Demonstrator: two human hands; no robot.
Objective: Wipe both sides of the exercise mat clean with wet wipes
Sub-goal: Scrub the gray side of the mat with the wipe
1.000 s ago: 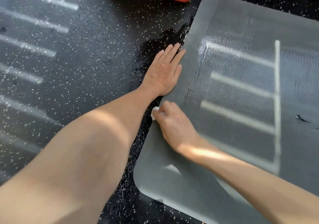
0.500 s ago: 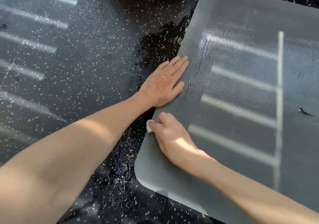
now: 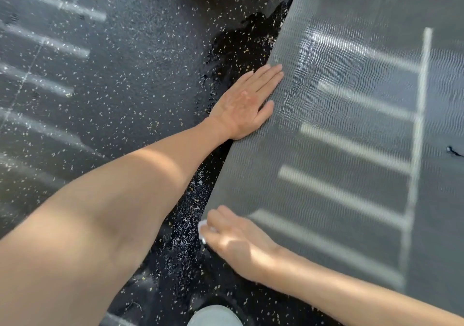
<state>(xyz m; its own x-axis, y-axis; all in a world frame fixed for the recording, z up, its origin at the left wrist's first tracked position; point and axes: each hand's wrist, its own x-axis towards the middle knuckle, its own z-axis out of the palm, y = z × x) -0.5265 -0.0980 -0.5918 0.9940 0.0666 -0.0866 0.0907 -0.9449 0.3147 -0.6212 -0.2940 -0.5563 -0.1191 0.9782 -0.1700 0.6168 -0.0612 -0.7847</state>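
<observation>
1. since a second ago the right hand (image 3: 238, 245) has slid the wet wipe (image 3: 202, 225) along the mat's left edge toward its near end, farther from the left hand (image 3: 244, 102). the red box at the top has gone from view.
2. the exercise mat (image 3: 351, 150) lies flat on the floor (image 3: 113, 99). it is grey with fine wavy ribs, crossed by pale stripes of sunlight (image 3: 346, 147). a small black mark (image 3: 453, 151) sits near its right side.
3. only a small white bit of the wipe shows, at the mat's left edge, poking out beyond the right fingertips.
4. the right grip is curled over the wipe and presses it to the mat. it is blurred.
5. the left grip is flat and holds nothing, its fingers straight and together, palm down on the mat's left edge.
6. the floor is black with pale speckles. a dark wet patch (image 3: 238, 47) lies beside the mat, beyond the left hand.
</observation>
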